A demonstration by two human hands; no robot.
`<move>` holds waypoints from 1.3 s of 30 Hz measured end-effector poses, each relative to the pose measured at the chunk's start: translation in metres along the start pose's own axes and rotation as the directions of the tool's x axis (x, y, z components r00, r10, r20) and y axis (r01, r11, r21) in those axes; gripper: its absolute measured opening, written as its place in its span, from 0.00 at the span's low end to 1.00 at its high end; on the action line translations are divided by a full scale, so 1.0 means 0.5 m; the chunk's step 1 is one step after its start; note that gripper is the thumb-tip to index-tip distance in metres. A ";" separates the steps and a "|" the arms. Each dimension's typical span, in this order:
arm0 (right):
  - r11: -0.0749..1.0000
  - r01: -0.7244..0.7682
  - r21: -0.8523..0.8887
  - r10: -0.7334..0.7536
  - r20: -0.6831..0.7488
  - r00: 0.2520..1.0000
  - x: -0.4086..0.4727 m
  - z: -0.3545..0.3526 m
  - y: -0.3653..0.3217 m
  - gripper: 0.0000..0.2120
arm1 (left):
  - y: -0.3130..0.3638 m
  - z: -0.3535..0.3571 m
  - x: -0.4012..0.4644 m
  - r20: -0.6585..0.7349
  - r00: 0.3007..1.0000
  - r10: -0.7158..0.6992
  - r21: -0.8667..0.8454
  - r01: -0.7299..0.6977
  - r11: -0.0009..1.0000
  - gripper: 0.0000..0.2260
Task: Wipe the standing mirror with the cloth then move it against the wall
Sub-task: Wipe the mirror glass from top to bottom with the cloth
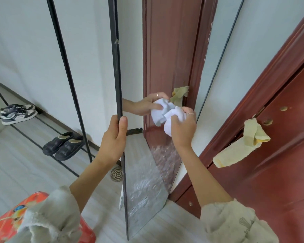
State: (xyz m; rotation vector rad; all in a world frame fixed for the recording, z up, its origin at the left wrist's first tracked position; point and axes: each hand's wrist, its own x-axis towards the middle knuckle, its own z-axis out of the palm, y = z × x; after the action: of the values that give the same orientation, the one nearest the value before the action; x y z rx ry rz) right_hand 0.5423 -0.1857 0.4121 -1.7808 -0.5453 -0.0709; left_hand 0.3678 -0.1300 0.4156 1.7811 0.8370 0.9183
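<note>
The standing mirror (158,50) is tall with a thin black frame and stands on the floor in front of me. Its glass reflects a red-brown door and my hand. My left hand (115,137) grips the mirror's left frame edge at mid height. My right hand (182,127) holds a bunched white cloth (174,114) pressed against the glass. Below the cloth the glass looks smeared and speckled.
A red-brown door (270,155) stands at the right, with a yellowish rag (242,146) hanging from its latch. A black metal rack (65,67) by the white wall holds sneakers (18,114) and dark slippers (63,145). A red bag (9,223) sits bottom left.
</note>
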 end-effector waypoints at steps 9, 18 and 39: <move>0.989 -0.064 -0.133 0.077 0.092 0.993 -0.001 0.027 0.092 0.19 | -0.021 -0.013 0.027 0.076 0.993 0.091 0.034 -0.094 0.995 0.07; 0.999 0.017 0.046 -0.021 0.091 0.996 0.017 0.023 0.053 0.12 | -0.024 -0.014 0.025 0.091 0.993 0.076 0.052 -0.081 0.995 0.08; 0.626 -0.579 0.522 0.644 0.073 0.762 0.081 -0.102 0.113 0.06 | 0.000 -0.016 0.011 0.091 0.996 0.006 0.102 -0.015 0.995 0.12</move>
State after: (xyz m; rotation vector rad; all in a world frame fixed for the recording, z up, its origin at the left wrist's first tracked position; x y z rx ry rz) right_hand 0.6128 -0.2302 0.3890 -1.3217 0.1682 0.4162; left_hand 0.3633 -0.1221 0.4191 1.9023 0.8305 0.8077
